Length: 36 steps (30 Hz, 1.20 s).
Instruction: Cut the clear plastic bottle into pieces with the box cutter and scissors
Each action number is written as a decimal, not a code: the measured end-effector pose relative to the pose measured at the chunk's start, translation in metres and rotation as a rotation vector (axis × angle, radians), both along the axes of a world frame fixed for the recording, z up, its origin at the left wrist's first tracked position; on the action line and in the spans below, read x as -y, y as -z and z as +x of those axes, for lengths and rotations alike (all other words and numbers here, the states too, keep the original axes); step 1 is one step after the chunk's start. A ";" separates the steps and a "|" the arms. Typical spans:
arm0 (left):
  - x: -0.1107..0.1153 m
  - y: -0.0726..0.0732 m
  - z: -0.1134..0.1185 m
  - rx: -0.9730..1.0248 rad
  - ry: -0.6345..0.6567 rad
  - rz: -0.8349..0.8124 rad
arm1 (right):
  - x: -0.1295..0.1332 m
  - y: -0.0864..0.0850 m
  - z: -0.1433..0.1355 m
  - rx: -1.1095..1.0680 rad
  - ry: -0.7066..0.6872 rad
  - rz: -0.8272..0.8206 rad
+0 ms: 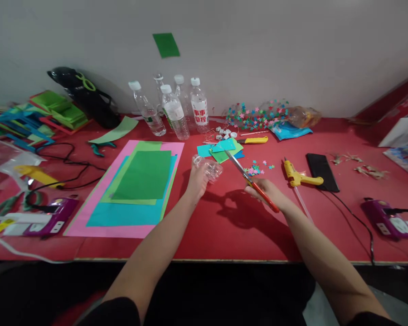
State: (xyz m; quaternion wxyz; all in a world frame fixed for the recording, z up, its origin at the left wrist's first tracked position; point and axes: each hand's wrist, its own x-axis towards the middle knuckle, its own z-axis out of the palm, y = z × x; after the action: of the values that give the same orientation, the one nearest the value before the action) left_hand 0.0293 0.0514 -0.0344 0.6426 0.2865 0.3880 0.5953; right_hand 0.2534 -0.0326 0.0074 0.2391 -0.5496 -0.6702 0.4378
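Note:
My left hand [197, 178] is closed around a clear plastic bottle piece [212, 169], held just over the red table. In my right hand [265, 191] is a long-bladed knife [237, 164] with an orange handle, its blade slanting up and left. The blade's tip is over blue and green paper pieces [221, 153], apart from the bottle piece. Small coloured stars [254, 170] lie near the blade. Behind them are a yellow-handled utility knife [256, 141] and white scraps [224, 133].
Coloured paper sheets [143, 176] are stacked at left. Several plastic bottles [177, 113] stand by the wall. A yellow glue gun [297, 176] and black phone [321, 172] lie at right. Purple power strips [389, 219] with cords sit at both sides.

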 end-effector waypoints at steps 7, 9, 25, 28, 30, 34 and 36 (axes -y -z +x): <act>-0.009 0.010 -0.010 -0.026 -0.011 -0.059 | 0.000 -0.015 -0.004 0.202 -0.103 -0.165; -0.011 0.012 -0.013 -0.028 -0.036 -0.043 | -0.002 -0.021 -0.004 0.300 -0.163 -0.162; 0.007 0.005 0.000 -0.188 -0.191 0.078 | 0.019 -0.006 -0.018 0.288 -0.141 -0.168; 0.008 0.004 -0.001 -0.205 -0.209 0.086 | 0.020 -0.006 -0.020 0.244 -0.141 -0.213; 0.008 0.004 -0.001 -0.200 -0.195 0.089 | 0.021 -0.006 -0.020 0.220 -0.134 -0.222; 0.009 0.003 -0.001 -0.184 -0.171 0.106 | 0.021 -0.005 -0.020 0.181 -0.128 -0.242; 0.010 0.004 0.000 -0.184 -0.178 0.105 | 0.021 -0.005 -0.020 0.168 -0.126 -0.249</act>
State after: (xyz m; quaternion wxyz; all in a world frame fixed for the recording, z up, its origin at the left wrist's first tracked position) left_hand 0.0297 0.0418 -0.0380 0.5330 0.3374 0.4377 0.6407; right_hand 0.2338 -0.0533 0.0122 0.0842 -0.5666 -0.6614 0.4842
